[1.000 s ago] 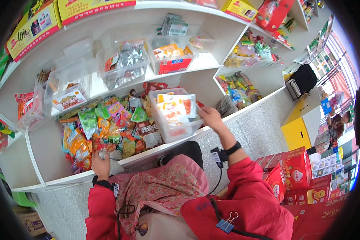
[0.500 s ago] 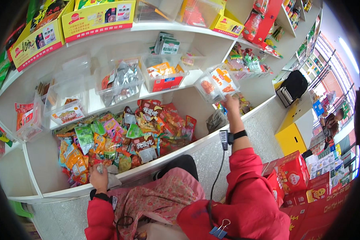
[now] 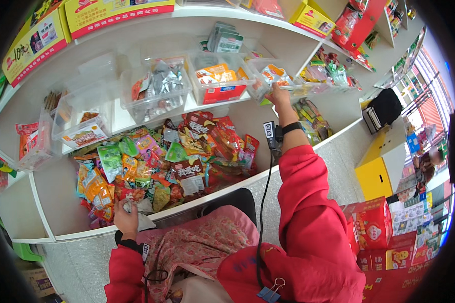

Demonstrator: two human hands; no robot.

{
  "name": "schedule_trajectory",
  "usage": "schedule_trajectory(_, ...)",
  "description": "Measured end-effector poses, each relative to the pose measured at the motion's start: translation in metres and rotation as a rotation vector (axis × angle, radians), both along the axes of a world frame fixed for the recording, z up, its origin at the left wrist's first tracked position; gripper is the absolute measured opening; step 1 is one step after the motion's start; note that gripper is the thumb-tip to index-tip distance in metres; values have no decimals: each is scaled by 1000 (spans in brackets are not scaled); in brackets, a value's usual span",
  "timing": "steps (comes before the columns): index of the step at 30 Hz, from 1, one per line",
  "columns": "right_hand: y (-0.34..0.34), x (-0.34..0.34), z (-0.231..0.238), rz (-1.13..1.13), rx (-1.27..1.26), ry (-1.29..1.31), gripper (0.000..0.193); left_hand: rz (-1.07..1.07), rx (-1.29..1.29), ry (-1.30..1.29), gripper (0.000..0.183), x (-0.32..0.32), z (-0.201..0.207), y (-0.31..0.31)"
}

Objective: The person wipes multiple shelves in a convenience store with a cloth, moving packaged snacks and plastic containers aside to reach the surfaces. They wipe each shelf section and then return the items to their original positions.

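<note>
My right hand [image 3: 281,99] is closed on the front rim of a clear plastic bin [image 3: 260,93] on the middle shelf. Orange-and-white snack packets [image 3: 277,76] lie inside that bin. Low at the left, my left hand [image 3: 126,216] is closed on a pale, crumpled cloth [image 3: 145,221], just over the front edge of the lower compartment. Beside it lies a heap of colourful snack packets [image 3: 189,177]. Left of the right hand's bin stands another clear bin [image 3: 220,92] with orange and red packets.
More clear bins hold silver packets [image 3: 162,86] and a few snack packs [image 3: 88,134]. Yellow display boxes [image 3: 119,17] line the upper shelf. Red gift boxes [image 3: 371,230] stand at my right, and a yellow-and-white cabinet [image 3: 376,169] stands beyond them.
My right hand has moved the clear bin from a tilted position in front of the shelf back onto it, beside the neighbouring bin. My left hand stays low with the cloth.
</note>
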State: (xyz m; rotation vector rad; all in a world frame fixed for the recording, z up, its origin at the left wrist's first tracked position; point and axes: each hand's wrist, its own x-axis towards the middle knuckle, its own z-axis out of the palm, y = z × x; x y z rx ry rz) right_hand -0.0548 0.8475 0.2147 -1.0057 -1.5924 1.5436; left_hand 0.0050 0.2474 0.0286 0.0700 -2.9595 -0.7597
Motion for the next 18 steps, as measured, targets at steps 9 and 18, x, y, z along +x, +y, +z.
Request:
schedule_trajectory(9,18,9,-3,268,-56,-140,67,-28,-34,177,31,0,-6,-1)
schedule_trajectory(18,-16,123,-79,111,109,-168,38,-68,-30,180,30,1,2,1)
